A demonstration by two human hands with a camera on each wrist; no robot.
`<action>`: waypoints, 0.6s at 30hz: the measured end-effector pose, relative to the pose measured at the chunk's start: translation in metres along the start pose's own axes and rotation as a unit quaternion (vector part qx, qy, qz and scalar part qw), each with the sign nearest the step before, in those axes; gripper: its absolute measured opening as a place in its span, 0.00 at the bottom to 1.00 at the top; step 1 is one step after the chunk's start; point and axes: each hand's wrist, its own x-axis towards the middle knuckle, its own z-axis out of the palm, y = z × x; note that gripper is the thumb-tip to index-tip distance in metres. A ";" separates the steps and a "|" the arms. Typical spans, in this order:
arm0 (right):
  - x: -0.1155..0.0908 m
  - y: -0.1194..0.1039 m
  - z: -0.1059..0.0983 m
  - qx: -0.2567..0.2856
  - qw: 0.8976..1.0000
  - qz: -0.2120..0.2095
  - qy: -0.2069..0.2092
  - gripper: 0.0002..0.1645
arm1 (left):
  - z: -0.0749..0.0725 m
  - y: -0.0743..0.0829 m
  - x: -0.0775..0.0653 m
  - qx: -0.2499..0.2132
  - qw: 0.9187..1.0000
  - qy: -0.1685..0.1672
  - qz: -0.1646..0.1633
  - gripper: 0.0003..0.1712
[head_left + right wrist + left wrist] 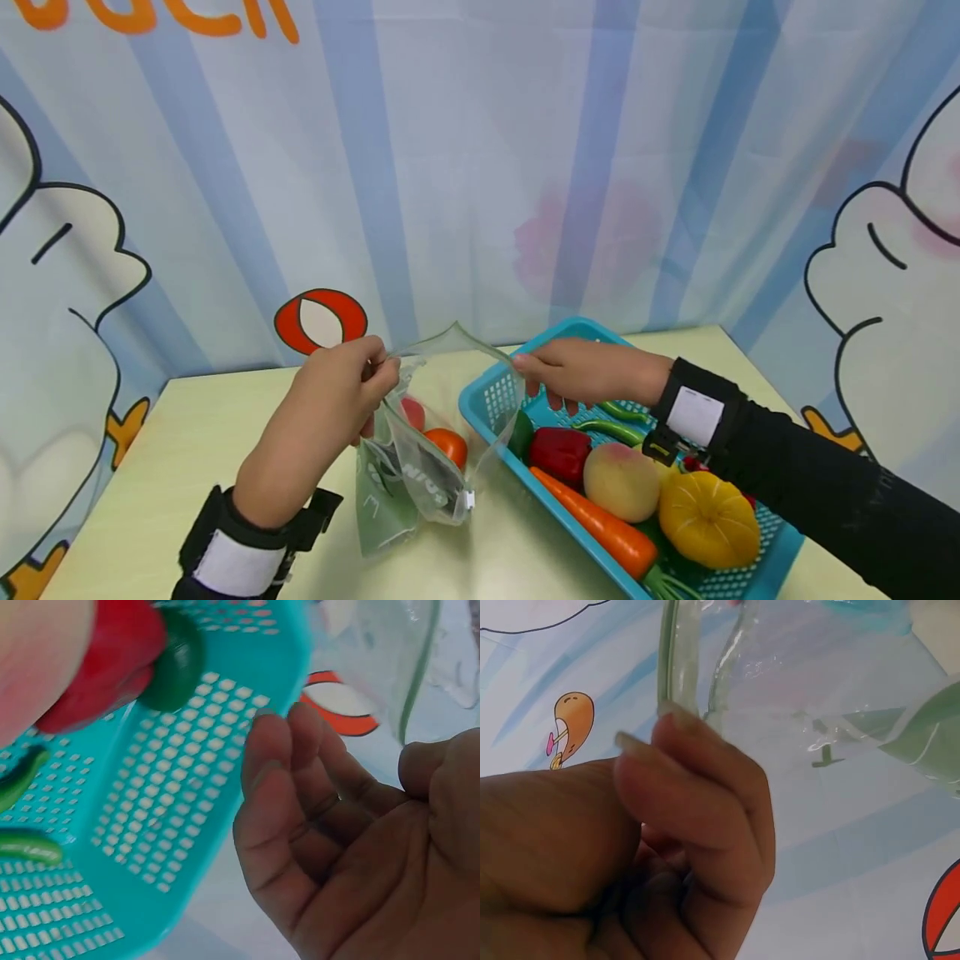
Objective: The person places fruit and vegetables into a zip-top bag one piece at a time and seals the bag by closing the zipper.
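Between my two hands, a clear zip bag (431, 479) with a green tint, pale print and a white slider is held up, its mouth spread wide. My left hand (333, 396) grips the bag's left rim, thumb against curled fingers; the left wrist view shows the green zip strip (669, 656) rising from the fingertips. With thumb and finger, my right hand (588, 371) pinches the opposite rim over the basket's far left edge. A tomato (447, 446) and a pinkish-red round thing (412, 412) show at the bag, seen through its plastic.
A blue perforated basket (551, 529) stands at right, under my right forearm. It holds a red bell pepper (560, 454), a peach (622, 482), a carrot (600, 525), a yellow pumpkin (708, 521) and green chili peppers (611, 429). A printed curtain (472, 167) hangs behind the pale table (202, 467).
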 end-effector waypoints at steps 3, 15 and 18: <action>0.001 0.010 -0.001 -0.011 1.000 0.013 -0.002 0.27 | 0.002 0.001 0.000 -0.001 1.000 0.001 0.005 0.13; -0.028 0.032 0.019 -0.125 0.988 0.055 -0.078 0.14 | 0.005 -0.003 0.000 0.021 1.000 0.006 0.007 0.12; -0.038 0.036 0.025 -0.119 0.987 0.057 -0.088 0.12 | 0.005 -0.001 0.000 0.020 1.000 0.007 0.006 0.12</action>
